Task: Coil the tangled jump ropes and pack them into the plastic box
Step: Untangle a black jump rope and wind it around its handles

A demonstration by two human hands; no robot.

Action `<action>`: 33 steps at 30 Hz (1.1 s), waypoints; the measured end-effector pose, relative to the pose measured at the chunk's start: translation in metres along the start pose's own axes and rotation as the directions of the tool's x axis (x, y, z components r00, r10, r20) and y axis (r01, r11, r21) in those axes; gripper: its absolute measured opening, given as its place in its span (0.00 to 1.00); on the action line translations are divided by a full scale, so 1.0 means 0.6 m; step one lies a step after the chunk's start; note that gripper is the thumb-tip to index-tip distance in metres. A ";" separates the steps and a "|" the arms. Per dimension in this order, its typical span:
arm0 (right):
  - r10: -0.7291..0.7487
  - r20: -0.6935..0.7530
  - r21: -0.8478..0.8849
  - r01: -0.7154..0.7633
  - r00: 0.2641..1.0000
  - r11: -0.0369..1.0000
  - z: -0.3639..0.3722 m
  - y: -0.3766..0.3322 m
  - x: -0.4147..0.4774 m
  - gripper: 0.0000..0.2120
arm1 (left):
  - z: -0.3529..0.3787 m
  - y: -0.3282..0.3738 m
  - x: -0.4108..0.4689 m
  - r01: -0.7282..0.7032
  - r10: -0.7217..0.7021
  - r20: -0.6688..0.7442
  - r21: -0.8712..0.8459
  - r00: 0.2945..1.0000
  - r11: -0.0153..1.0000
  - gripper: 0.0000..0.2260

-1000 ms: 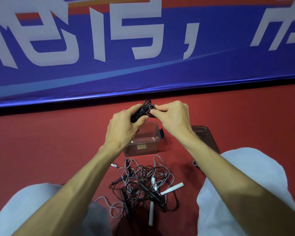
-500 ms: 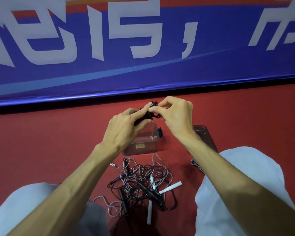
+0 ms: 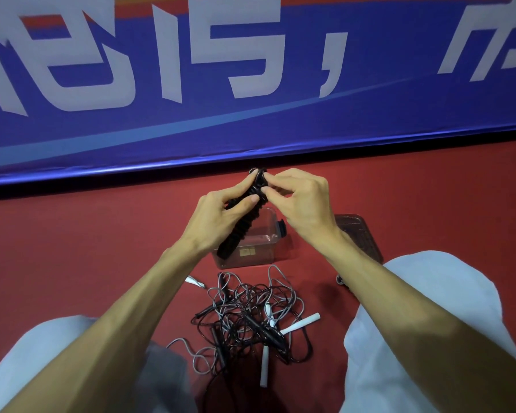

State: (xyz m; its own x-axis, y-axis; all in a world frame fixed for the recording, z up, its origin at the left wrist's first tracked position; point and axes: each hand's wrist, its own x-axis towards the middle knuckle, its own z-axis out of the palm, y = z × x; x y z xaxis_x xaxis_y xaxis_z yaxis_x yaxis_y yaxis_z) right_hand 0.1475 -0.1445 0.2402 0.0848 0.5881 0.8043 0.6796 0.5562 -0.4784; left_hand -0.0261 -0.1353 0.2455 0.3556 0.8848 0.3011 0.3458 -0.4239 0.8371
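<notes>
Nearest you, between your two white-clad knees, the tangled ropes (image 3: pixel 251 320) lie in a loose heap on the red floor (image 3: pixel 72 248). Black and grey cords are knotted through each other, with white handles (image 3: pixel 301 321) and black ones poking out. None of that heap is sorted, so I judge most of the job lies ahead.

Just beyond the heap stands the clear plastic box (image 3: pixel 261 256), open at the top. As far as its walls show, nothing is in it. Its lid (image 3: pixel 359 234) lies on the floor to its right, partly behind your right forearm.

Above the box you hold the black rope bundle (image 3: pixel 243 226), wound tight into a stick-like coil. Its long axis runs slantwise: the low end is toward you and to the left, showing against the box's near left corner, and the high end points away and to the right. Your left hand (image 3: pixel 218 217) grips the upper half, with the thumb laid across the wraps and the fingers curled behind. Your right hand (image 3: pixel 303 204) pinches the top end between thumb and forefinger. It seems to be tucking in the last turn, though that detail is too small to tell.

The box lies below both hands, with the left hand nearer to it. Once the end is secure, the likely move is to lower the bundle and turn it level along the box's long side.

Farthest off, the floor's far edge meets a blue banner (image 3: pixel 251 129) with large white characters.
</notes>
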 end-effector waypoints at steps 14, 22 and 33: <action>0.563 0.482 0.281 -0.727 0.672 0.627 -0.014 -0.013 0.021 0.13 | -0.029 -0.013 0.004 -0.099 0.044 0.138 0.420 0.989 0.902 0.17; 0.607 0.505 0.132 -0.750 0.614 0.648 -0.007 0.004 0.013 0.06 | -0.027 -0.014 0.006 -0.090 -0.040 0.216 0.558 0.975 0.825 0.15; 0.572 0.606 -0.021 -0.707 0.554 0.707 -0.023 0.000 0.021 0.05 | -0.020 -0.017 0.005 -0.162 -0.054 0.293 0.663 0.955 0.731 0.14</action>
State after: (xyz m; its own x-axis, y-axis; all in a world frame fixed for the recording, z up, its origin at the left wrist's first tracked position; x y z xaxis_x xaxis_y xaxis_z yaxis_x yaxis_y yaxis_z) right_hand 0.1585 -0.1451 0.2551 -0.0061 0.9991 -0.0417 0.4362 -0.0348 -0.8992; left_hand -0.0388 -0.1261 0.2430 0.5751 0.8108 0.1087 0.7707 -0.5815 0.2604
